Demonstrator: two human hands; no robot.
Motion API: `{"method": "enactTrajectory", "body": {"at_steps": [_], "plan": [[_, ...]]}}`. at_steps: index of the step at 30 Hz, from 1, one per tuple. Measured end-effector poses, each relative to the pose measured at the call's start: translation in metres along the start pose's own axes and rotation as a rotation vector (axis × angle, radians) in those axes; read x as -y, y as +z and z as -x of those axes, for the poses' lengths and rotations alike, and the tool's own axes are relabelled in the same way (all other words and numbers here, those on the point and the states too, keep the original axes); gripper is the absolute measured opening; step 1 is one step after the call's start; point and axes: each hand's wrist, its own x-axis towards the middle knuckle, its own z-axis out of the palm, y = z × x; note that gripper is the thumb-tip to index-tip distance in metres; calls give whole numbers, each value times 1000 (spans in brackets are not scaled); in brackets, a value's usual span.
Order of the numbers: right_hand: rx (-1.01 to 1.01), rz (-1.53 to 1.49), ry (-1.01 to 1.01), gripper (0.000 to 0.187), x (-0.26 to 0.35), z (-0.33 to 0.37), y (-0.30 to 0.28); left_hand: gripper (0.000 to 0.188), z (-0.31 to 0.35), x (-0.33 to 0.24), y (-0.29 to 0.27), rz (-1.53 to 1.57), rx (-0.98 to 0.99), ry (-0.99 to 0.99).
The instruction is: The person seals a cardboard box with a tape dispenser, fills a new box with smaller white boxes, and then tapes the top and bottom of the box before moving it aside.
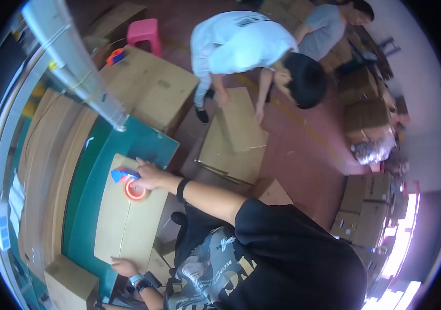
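Note:
A long, closed cardboard box (114, 222) lies on the green-topped table (150, 142), with a seam running along its top. My right hand (149, 175), the upper one in the head view, is closed around a blue and red tape dispenser (126, 173). The orange tape roll (135, 190) on it rests over the seam toward the box's far end. My left hand (124, 266), with a band and a dark watch at the wrist, grips the box's lower end edge. Its lower fingers are partly hidden.
Another person in a white shirt (241, 44) bends over flattened cardboard (236, 139) on the floor; a person in grey (326, 31) is behind. A large carton (153, 82) carries another tape dispenser (115, 56) near a pink stool (144, 34). A pale metal post (75, 62) overhangs the table.

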Motion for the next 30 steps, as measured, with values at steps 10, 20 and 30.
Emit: {"method": "enactTrajectory", "body": {"at_steps": [10, 20, 30], "plan": [[-300, -163, 276, 71, -85, 154, 23, 55, -20, -8, -9, -167, -43, 277], [-944, -1313, 470, 35, -359, 314, -41, 52, 203, -229, 63, -113, 571, 881], [-1108, -731, 495, 52, -594, 322, -165, 49, 375, -247, 312, -171, 1133, 566]]}}
